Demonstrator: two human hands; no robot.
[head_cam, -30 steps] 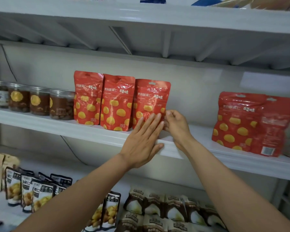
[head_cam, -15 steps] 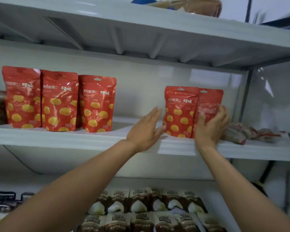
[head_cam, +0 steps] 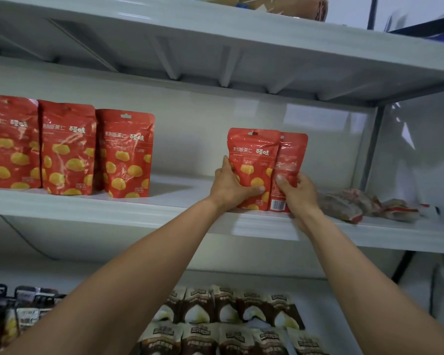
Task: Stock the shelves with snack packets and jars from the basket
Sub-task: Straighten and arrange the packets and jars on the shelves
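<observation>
**A:** Your hands, what are they doing?

**B:** Both are up at the middle shelf, each holding a red pouch. From the left: a row of three red packets stands upright, facing out. Then comes a bare stretch of shelf, then my left hand. Its fingers curl round the left edge of the front-facing packet, thumb across its face. Touching that on the right is the back-facing packet, barcode toward me. My right hand pinches it low down, thumb on the near side. Past that, some crumpled wrappers lie flat near the shelf's end.

**A:** So which way should the two go?

**B:** Left, I judge, to close up with the row. Both stand with their long axis upright, bottoms at the shelf's front lip. The gap lies on my left hand's side, so that hand is nearer and would lead.

**A:** Anything to mind?

**B:** The right one shows its back, so I'd guess it wants turning. The basket is out of sight
</observation>
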